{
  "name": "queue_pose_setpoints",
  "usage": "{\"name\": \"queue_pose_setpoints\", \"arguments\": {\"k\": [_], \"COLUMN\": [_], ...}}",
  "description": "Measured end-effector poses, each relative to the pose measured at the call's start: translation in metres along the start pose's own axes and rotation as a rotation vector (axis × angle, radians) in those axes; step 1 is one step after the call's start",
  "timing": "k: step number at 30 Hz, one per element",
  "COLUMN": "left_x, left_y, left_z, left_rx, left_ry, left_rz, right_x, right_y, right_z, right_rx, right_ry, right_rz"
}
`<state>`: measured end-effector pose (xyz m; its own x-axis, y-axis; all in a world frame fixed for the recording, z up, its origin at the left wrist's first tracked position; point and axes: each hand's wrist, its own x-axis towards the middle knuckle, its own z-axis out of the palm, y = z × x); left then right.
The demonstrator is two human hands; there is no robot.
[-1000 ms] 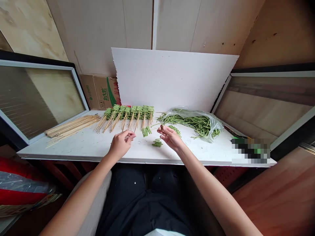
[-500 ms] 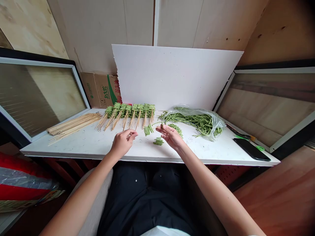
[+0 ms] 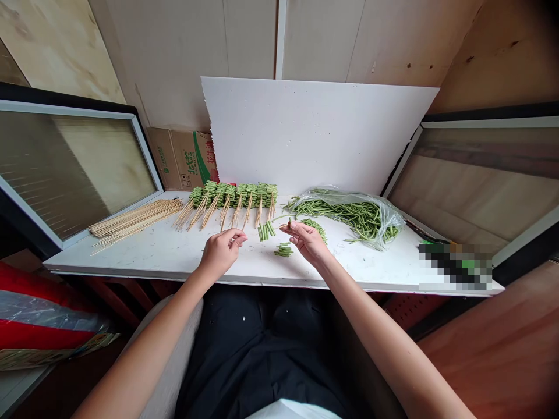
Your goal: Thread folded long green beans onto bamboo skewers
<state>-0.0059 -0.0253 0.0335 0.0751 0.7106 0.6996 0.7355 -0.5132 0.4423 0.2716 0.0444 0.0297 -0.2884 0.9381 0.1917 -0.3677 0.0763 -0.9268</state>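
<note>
My left hand (image 3: 222, 251) is closed in a pinch over the front of the table, around what looks like a thin bamboo skewer, mostly hidden by the fingers. Just right of its fingertips is a short row of cut green bean pieces (image 3: 266, 231), side by side as if threaded. My right hand (image 3: 307, 240) pinches a slim green bean (image 3: 279, 218) between thumb and fingers, its tip pointing left. Below the right fingertips lies a small bundle of cut pieces (image 3: 283, 250). Another pile of cut beans (image 3: 317, 228) sits partly behind that hand.
Finished bean skewers (image 3: 236, 195) stand stacked in a row at the back. Bare bamboo skewers (image 3: 133, 220) lie at the left. A clear plastic bag of long beans (image 3: 353, 212) rests at the right. A pixelated patch (image 3: 456, 266) covers the table's right end. A white board (image 3: 318, 137) leans behind.
The view has shifted slightly, so everything sits a little farther right. Both hands keep nearly the same pose and grip. The dark phone at the right is now pixelated.
</note>
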Motion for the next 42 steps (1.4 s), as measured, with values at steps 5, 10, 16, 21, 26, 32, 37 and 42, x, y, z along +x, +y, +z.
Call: {"name": "queue_pose_setpoints", "arguments": {"k": [5, 10, 16, 21, 26, 32, 37, 42], "left_x": [-0.001, -0.002, -0.005, -0.006, -0.010, -0.010, -0.006, -0.004], "left_y": [-0.001, 0.002, 0.004, 0.006, 0.013, 0.013, 0.000, -0.013], "left_z": [0.001, 0.001, 0.004, 0.005, 0.012, 0.016, 0.012, 0.011], "left_rx": [0.011, 0.024, 0.061, 0.092, 0.054, 0.019, 0.012, 0.019], "left_ry": [0.022, 0.047, 0.103, 0.135, 0.127, 0.120, 0.122, 0.102], "left_rz": [0.009, 0.015, 0.072, 0.094, 0.112, 0.051, -0.019, -0.074], "right_x": [-0.001, -0.005, -0.012, -0.015, -0.017, -0.022, -0.011, 0.007], "right_y": [0.000, -0.005, 0.000, 0.004, 0.012, 0.014, 0.001, 0.013], "right_z": [0.005, 0.013, 0.025, 0.031, 0.037, 0.048, 0.022, -0.025], "right_rx": [-0.024, -0.040, -0.063, -0.067, -0.038, -0.077, -0.221, -0.856], "right_ry": [0.040, 0.076, 0.159, 0.208, 0.208, 0.211, 0.116, 0.057], "right_rz": [-0.040, -0.072, -0.121, -0.170, -0.125, -0.108, -0.191, -0.320]}}
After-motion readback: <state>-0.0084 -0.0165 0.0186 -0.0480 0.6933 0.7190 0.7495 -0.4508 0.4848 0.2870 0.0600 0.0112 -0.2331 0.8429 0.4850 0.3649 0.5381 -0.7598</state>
